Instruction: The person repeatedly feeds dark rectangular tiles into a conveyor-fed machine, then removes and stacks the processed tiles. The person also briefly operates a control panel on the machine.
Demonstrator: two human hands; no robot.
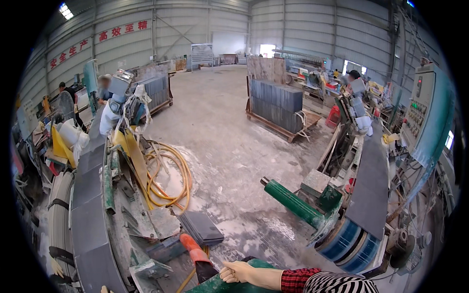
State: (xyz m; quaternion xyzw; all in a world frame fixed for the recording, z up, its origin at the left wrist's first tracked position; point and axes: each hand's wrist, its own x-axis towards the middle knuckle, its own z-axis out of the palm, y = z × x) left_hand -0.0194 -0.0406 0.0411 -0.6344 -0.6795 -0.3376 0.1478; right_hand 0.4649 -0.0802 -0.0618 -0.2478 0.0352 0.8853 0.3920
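My right hand (238, 273) is in front of my body near the lower edge, its fingers curled into a loose fist. I see nothing in it. It is over green cloth (215, 285), apparently an apron. A red plaid cuff and a black-and-white striped sleeve cover that arm. At the lower left edge, pale fingertips (105, 289), perhaps of my left hand, just show beside a row of dark slabs (91, 215); the rest is cut off. An orange-red boot-like shape (194, 248) points forward beside a stack of dark tiles (202, 227).
A yellow hose (184, 176) lies coiled on the floor. At right are a green roller (293, 202), a blue drum with a belt (349, 244) and a control cabinet (421, 107). Stone blocks (276, 105) stand on a pallet ahead. Other people (68, 97) work at left and right.
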